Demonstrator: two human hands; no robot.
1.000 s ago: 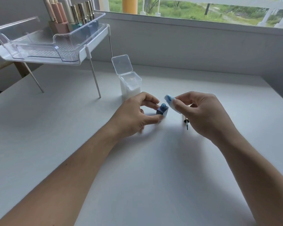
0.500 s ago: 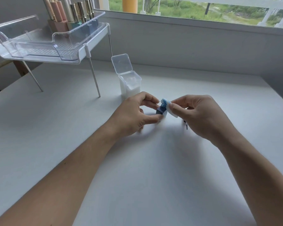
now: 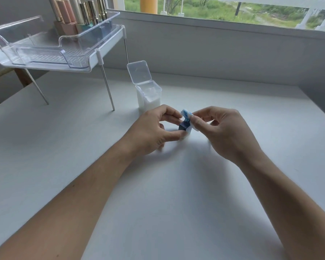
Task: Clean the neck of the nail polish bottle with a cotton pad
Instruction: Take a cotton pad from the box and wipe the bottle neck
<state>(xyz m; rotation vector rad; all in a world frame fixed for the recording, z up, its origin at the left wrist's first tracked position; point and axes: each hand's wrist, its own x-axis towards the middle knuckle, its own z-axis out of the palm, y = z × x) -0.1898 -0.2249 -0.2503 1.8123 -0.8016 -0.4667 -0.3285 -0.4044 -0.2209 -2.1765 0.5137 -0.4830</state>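
Note:
A small dark blue nail polish bottle [image 3: 183, 126] stands uncapped on the white table [image 3: 158, 184], its threaded neck showing. My left hand [image 3: 152, 132] grips the bottle's body between thumb and fingers. My right hand [image 3: 221, 132] pinches a white cotton pad [image 3: 186, 113] stained blue. The pad is pressed against the right side of the bottle's neck. The cap with its brush is hidden behind my right hand.
A clear box of cotton pads [image 3: 148, 96] stands open just behind my hands, lid up. At the back left a raised clear organizer tray [image 3: 60, 51] on thin metal legs holds several nail polish bottles [image 3: 83, 17]. A grey wall and window run along the back.
My right hand has brought the stained cotton pad leftward from beside the bottle onto its neck. The left hand kept its hold on the bottle.

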